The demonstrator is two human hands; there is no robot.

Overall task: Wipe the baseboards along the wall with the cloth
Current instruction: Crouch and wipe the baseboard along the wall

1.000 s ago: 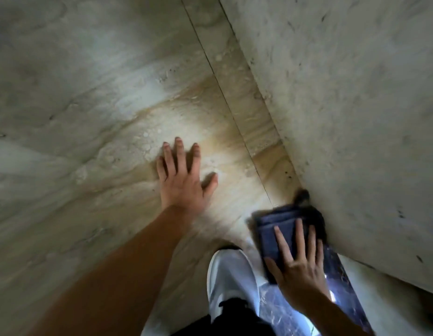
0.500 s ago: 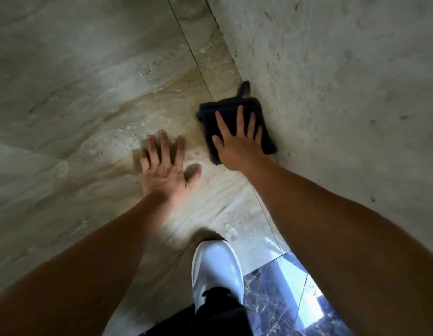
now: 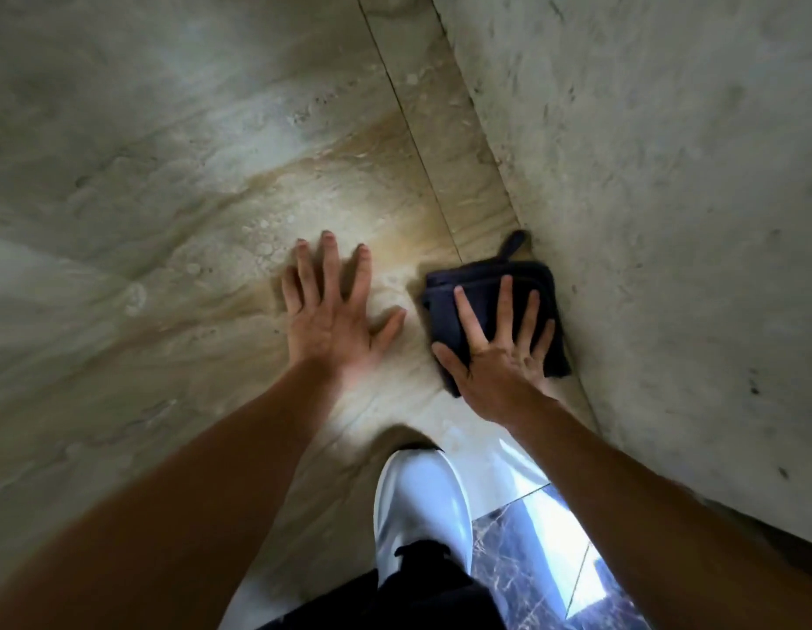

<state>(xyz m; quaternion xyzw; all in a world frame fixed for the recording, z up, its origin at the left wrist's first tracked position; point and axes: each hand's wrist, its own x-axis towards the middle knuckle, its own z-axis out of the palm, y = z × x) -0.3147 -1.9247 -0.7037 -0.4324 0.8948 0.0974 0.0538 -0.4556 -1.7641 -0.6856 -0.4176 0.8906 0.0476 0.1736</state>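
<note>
A folded dark navy cloth [image 3: 468, 288] lies flat on the beige marble floor, pressed against the foot of the grey wall [image 3: 645, 220] on the right. My right hand [image 3: 499, 356] rests palm-down on the cloth with fingers spread, covering its near half. A small loop of the cloth sticks out at its far edge. My left hand [image 3: 331, 311] is planted flat on the floor just left of the cloth, fingers apart, holding nothing. No raised baseboard is distinct; a narrow floor strip [image 3: 445, 143] runs along the wall's base.
My white shoe [image 3: 418, 507] stands on the floor just below both hands. Dark veined marble tiles [image 3: 531, 561] with bright reflections lie at the bottom right. Beige floor stretches to the left and far side.
My right hand has slid the cloth back toward me along the wall's base, after pushing it farther away half a second ago. My left hand stays planted.
</note>
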